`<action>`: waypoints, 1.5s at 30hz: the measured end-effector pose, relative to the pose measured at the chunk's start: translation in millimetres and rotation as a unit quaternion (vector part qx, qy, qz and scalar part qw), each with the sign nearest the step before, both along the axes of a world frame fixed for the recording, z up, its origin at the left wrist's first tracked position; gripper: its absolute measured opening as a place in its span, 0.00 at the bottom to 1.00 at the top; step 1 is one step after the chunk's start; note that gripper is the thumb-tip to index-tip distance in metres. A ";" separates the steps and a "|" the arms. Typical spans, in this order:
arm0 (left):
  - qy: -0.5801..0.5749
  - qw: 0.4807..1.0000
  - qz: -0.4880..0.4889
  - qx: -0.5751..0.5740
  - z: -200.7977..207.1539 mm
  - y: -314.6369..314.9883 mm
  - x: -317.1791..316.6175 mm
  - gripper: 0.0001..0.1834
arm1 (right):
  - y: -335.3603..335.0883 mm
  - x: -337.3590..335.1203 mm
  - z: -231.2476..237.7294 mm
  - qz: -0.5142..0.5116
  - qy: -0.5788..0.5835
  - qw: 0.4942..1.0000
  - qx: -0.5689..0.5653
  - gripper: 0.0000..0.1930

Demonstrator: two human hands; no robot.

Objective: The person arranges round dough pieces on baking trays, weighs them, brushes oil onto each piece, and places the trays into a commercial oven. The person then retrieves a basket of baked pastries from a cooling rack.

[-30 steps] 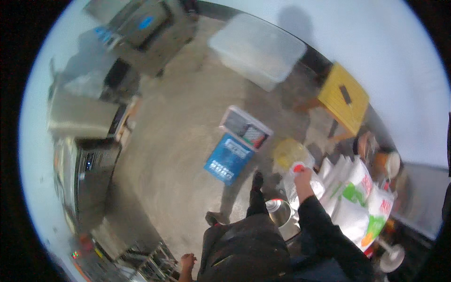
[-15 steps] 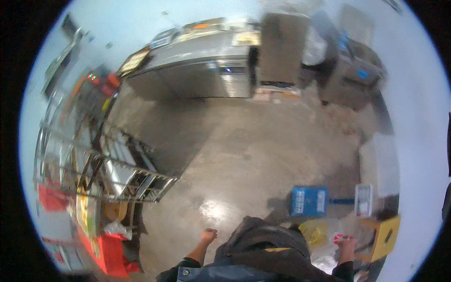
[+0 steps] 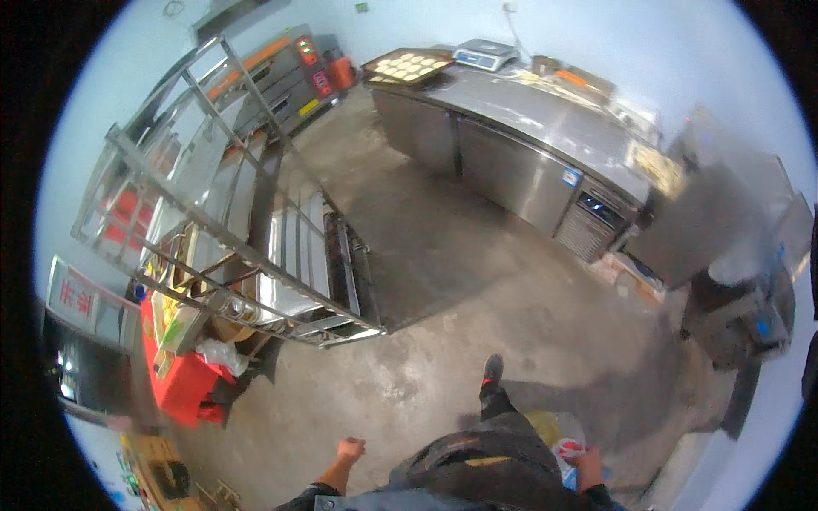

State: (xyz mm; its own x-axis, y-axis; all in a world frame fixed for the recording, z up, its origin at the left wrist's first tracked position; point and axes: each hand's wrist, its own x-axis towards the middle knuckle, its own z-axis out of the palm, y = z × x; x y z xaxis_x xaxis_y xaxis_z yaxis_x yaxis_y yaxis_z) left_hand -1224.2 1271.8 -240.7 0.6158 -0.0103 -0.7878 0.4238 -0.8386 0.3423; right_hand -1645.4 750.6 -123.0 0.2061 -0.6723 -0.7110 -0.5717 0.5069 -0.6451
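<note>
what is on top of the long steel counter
On the counter: a dark baking tray of pale rounds, a scale, blurred items along the wall, and a yellowish pile near the right end. The surface beneath tray and scale is covered.

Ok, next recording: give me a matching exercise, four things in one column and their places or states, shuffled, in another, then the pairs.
Column 1
1. Left hand
2. Right hand
3. Dark tray
4. Metal rack

Column 2
A. Standing on the floor, to the left in the view
B. Loosely curled, with nothing visible in it
C. On the steel counter, with rows of pale rounds on it
D. Closed on a white and red item, low in the view

Pairs: 1-B, 2-D, 3-C, 4-A
</note>
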 end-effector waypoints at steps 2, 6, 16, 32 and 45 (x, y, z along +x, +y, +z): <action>0.046 0.986 0.158 0.007 14.0 -26.3 8.5 0.17 | -56.7 67.2 -11.1 0.091 0.011 0.995 -0.042 0.37; 0.086 0.979 0.183 0.004 43.2 -62.0 25.8 0.17 | -131.0 226.3 -73.1 0.053 -0.056 0.995 0.061 0.31; 0.068 0.995 0.063 -0.036 -7.4 -258.7 274.2 0.19 | -341.2 684.4 -167.7 -0.121 -0.153 0.931 0.308 0.20; -0.056 0.976 0.157 -0.143 -2.5 -401.9 826.1 0.18 | -414.4 1424.3 -118.2 0.190 -0.290 0.864 0.367 0.20; -0.052 0.908 0.400 -0.112 39.4 -396.4 1210.8 0.14 | -353.2 1953.0 -167.7 0.046 -0.092 0.887 0.450 0.23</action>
State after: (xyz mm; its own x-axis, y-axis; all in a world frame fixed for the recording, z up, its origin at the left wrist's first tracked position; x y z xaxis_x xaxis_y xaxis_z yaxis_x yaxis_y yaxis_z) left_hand -13.5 875.4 -201.3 0.5674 0.3196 -0.7588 0.8227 -0.1816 0.5387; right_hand 307.6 397.4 -290.7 0.3981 0.1770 -0.9001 -0.5647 0.8206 -0.0884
